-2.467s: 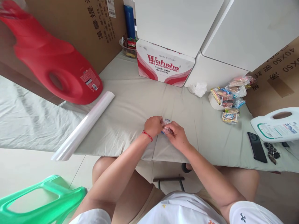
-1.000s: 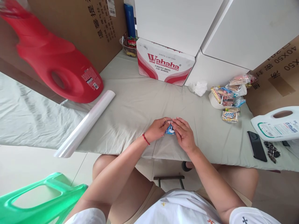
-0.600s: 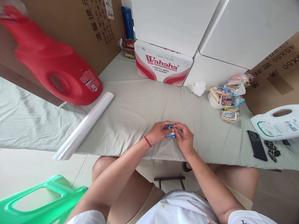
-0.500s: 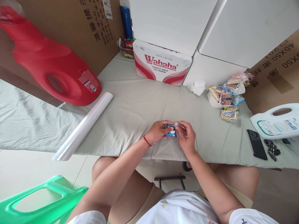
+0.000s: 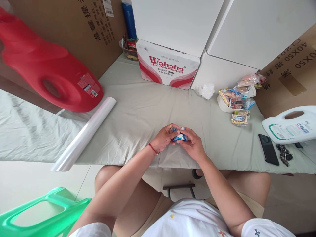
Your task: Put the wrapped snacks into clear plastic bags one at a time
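A small blue snack packet [image 5: 179, 138] with a white patch is held between my two hands, just above the cloth-covered surface [image 5: 153, 112]. My left hand [image 5: 165, 136], with a ring and a red string bracelet, grips its left side, thumb on top. My right hand [image 5: 193, 144] pinches the right side with thumb and fingers. A bit of whitish wrapper sticks up between the fingertips at the packet's far edge. My fingers cover part of the packet, so its contents cannot be made out.
Left lie a clear film roll [image 5: 85, 133] and a big red jug [image 5: 51, 65]. At the back stands a Wahaha carton [image 5: 168, 65]. Rightward are a crumpled plastic bag [image 5: 205, 91], a snack-filled white bowl [image 5: 223, 104], a phone [image 5: 268, 149], keys [image 5: 284, 154] and a white jug [image 5: 291, 126].
My right hand has shifted its grip, its fingers now closing around the packet's right side instead of pinching at its top corner. The whole view has moved slightly.
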The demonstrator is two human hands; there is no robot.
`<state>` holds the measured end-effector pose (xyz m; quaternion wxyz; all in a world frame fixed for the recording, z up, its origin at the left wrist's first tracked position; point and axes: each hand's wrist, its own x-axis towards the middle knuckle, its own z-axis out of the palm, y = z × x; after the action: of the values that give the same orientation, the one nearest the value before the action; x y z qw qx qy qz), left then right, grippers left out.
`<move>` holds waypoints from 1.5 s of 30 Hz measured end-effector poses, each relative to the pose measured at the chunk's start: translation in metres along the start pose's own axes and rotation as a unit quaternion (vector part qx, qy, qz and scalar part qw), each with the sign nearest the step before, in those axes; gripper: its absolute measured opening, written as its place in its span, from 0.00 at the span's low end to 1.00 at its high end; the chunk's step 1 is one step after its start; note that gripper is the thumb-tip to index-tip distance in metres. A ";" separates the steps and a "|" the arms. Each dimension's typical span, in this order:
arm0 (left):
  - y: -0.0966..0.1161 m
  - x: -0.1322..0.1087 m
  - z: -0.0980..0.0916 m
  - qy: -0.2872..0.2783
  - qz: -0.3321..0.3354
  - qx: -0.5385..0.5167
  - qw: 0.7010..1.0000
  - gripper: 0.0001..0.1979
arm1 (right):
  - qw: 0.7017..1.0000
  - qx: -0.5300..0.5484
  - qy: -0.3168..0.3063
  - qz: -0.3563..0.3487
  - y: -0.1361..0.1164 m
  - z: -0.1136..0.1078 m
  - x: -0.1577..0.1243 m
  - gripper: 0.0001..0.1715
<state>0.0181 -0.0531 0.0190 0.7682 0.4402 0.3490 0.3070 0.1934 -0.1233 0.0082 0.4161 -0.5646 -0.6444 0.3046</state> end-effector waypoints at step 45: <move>0.039 -0.130 -0.091 0.557 0.188 0.556 0.588 0.15 | 0.945 -0.306 0.083 -0.082 0.078 -0.097 -0.028 0.18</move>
<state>-0.1354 -0.0960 0.0551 -0.0449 0.5804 0.7209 0.3761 0.3167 -0.1447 -0.0192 0.2992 -0.6330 -0.7139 0.0097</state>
